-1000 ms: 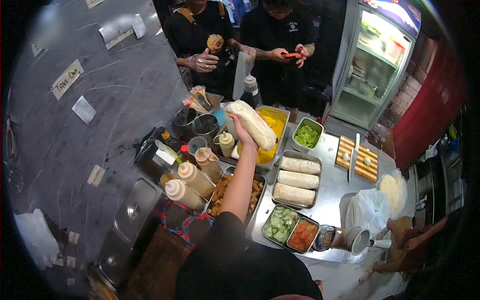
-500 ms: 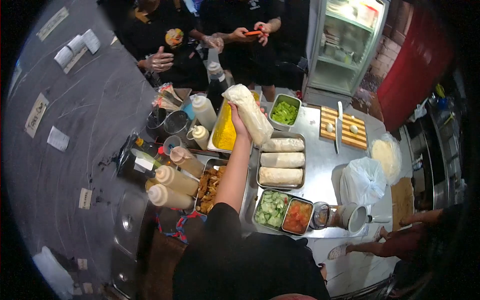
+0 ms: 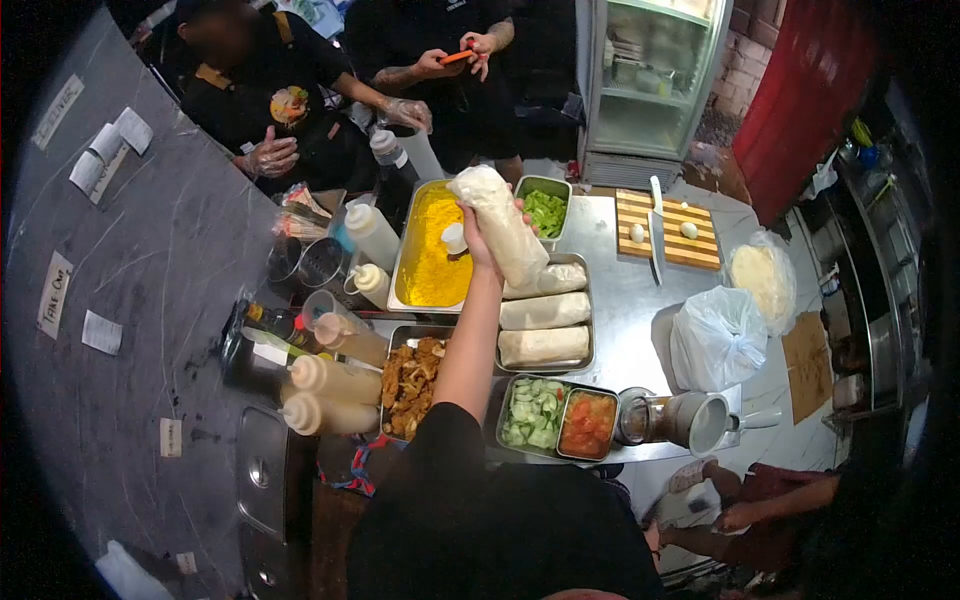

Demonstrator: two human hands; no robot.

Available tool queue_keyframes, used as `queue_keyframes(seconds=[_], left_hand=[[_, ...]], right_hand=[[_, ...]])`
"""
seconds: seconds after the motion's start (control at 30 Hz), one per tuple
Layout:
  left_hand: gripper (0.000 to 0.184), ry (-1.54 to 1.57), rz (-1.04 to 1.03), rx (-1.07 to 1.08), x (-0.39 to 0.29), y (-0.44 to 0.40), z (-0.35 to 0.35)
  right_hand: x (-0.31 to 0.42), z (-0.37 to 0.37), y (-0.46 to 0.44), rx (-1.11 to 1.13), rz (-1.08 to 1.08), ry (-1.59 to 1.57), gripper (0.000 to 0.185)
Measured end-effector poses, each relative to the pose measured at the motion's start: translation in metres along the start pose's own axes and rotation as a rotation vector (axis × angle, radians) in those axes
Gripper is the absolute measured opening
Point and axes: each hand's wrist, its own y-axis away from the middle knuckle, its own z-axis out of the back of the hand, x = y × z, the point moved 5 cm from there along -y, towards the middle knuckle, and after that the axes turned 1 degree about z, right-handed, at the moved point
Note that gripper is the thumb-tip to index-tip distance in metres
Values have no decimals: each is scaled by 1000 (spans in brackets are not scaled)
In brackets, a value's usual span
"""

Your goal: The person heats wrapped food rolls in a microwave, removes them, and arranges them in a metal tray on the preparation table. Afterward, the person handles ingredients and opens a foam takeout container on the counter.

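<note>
My left hand is closed around a long white wrapped roll, held up above the counter with its far end tilted up to the left. Below the roll is a metal tray with several similar rolls lying in it. Yellow food fills a pan to the left of the hand, and chopped greens are in a tub just beyond. By the right edge of my black shirt shows a small patch of skin, apparently my right hand, whose fingers cannot be made out.
Sauce bottles and fried pieces are left of my arm. Cucumber and tomato containers stand nearer. A knife lies on a striped board, beyond a white bag. Two people stand across the counter; another is at lower right.
The view has shifted, and the counter items appear further left. My left hand still holds the roll, now more upright and nearer the tray of rolls. The gloved co-worker's arm has reached toward the bottles.
</note>
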Motion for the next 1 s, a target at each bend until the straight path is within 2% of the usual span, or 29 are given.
queue_keyframes(seconds=[0.07,0.13,0.17,0.23,0.33,0.43,0.57,0.63,0.67,0.73,0.77,0.83,0.9,0.97,1.0], left_hand=[[76,-33,-2,-44,3,0,4],[77,57,40,82,8,-3,4],[77,59,42,80,10,-3,7],[76,42,35,-16,13,-1,7],[77,95,102,102,17,-4,22],[78,-23,108,40,19,-2,22],[80,72,189,69,30,-1,18],[80,-88,120,-133,25,3,15],[80,-89,120,-134,26,2,22],[79,99,182,80,31,0,22],[79,97,177,75,31,0,22],[78,-32,121,-111,34,3,30],[74,-93,123,-122,32,4,36],[72,-261,269,-154,36,4,52],[63,-371,302,-160,37,5,60]], right_hand=[[5,3,8,-7,-7,-12,73],[15,9,17,-5,24,-50,69],[21,12,20,-5,21,-49,69],[43,22,41,-13,-2,-53,66],[24,7,11,-58,53,-51,65],[-15,-17,-11,-150,112,-81,63],[15,12,16,-127,37,-4,65],[29,18,30,-9,-37,-47,70],[25,15,25,-50,-15,-13,73],[18,11,18,-53,-2,-2,74],[16,10,15,-57,8,7,74],[12,8,12,-38,10,-1,74],[10,6,12,-16,11,-10,74],[12,8,12,-25,-9,22,72],[13,8,13,-21,-13,19,72]])
